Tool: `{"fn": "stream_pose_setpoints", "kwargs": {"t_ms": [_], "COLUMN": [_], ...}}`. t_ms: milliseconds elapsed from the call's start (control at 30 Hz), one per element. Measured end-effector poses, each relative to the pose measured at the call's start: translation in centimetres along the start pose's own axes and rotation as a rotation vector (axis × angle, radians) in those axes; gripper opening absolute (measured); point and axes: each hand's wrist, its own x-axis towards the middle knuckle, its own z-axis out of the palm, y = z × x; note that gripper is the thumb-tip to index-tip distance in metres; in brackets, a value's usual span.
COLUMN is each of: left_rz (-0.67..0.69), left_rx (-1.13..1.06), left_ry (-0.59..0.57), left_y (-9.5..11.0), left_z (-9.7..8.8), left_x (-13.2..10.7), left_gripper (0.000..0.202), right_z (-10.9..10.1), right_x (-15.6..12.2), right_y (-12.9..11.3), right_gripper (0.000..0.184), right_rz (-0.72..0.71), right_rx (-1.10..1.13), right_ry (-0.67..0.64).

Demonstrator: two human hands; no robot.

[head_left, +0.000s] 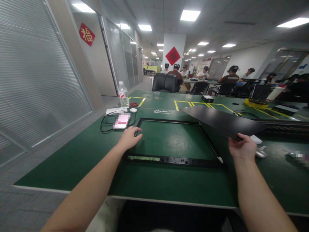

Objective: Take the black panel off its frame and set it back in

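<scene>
A thin, dark, flat panel point(217, 119) is tilted above the table's right side. My right hand point(242, 148) grips its near corner, fingers underneath and thumb side up. On the green table lies a black rectangular frame point(183, 160), through whose opening the tabletop shows. Set into its near bar is a strip of green circuit board point(144, 158). My left hand point(130, 138) rests on the frame's left bar, with thumb and forefinger curled about it; the other fingers are hidden.
Left of the frame are a phone point(122, 121) with cables, a water bottle point(123, 95) and red-handled scissors point(133, 104). A plastic cup point(157, 94) stands farther back. Beside my right hand lies a silvery object point(261, 151). People sit at tables in the background.
</scene>
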Motion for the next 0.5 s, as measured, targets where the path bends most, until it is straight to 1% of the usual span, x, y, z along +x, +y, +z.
{"fn": "stream_pose_setpoints", "kwargs": {"t_ms": [67, 133, 233, 300, 367, 433, 500], "left_rz": [-0.012, -0.066, -0.202, -0.293, -0.372, -0.441, -0.489], "left_rx": [-0.080, -0.214, -0.534, -0.781, -1.011, -1.207, -1.349], "left_ry": [0.041, 0.089, 0.155, 0.173, 0.159, 0.094, 0.010], "left_y": [0.1, 0.3, 0.6, 1.0, 1.5, 1.9, 2.2], "left_z": [-0.2, -0.4, -0.4, -0.5, -0.9, -1.4, -2.0], "left_x": [0.0, 0.1, 0.2, 0.3, 0.2, 0.1, 0.0], "left_gripper": [0.031, 0.028, 0.027, 0.028, 0.027, 0.026, 0.024], "right_z": [0.3, 0.4, 0.5, 0.5, 0.6, 0.7, 0.8], "right_x": [-0.4, -0.7, -1.1, -1.4, -1.7, -2.0, -2.4], "right_y": [-0.4, -0.7, -0.7, -0.5, -0.3, -0.1, 0.1], "right_gripper": [0.032, 0.034, 0.041, 0.048, 0.054, 0.057, 0.059], "right_rz": [0.013, 0.031, 0.061, 0.086, 0.115, 0.152, 0.185], "right_rx": [0.050, 0.089, 0.110, 0.116, 0.120, 0.106, 0.080], "right_ry": [0.016, -0.006, -0.077, -0.124, -0.159, -0.176, -0.194]}}
